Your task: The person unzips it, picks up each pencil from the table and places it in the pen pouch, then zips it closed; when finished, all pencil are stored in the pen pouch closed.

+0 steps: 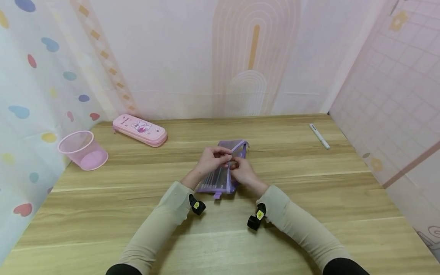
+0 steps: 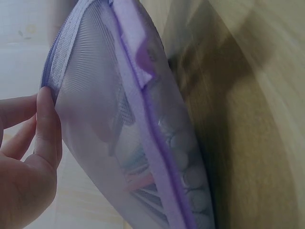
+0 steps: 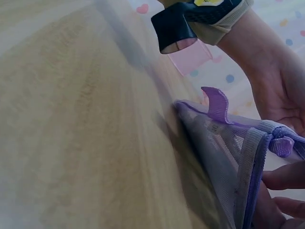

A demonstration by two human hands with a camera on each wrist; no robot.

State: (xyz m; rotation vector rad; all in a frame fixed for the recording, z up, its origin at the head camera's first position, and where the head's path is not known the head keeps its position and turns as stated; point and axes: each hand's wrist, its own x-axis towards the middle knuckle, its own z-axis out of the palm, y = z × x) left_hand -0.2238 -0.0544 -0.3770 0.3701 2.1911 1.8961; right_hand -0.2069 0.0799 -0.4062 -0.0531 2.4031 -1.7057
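A see-through mesh zip pouch [image 1: 214, 181] with purple trim lies on the table between both hands. Slender pens or sticks [image 2: 147, 200] show through its mesh, along with a row of pale round ends. In the left wrist view, my left hand [image 1: 214, 159] pinches the zipped edge between thumb and fingers. My right hand [image 1: 245, 172] holds the zip edge from the other side, and its fingers [image 3: 286, 177] show beside the zip tape in the right wrist view. A purple fabric tab [image 3: 218, 105] sticks out from the pouch's near end.
At the back left lies a pink pencil case [image 1: 140, 130] with a rabbit print. A pink see-through bin [image 1: 84, 151] stands at the table's left edge. One white pen [image 1: 319, 136] lies at the back right. Printed curtains [image 1: 172, 57] border the wooden table [image 1: 309, 198].
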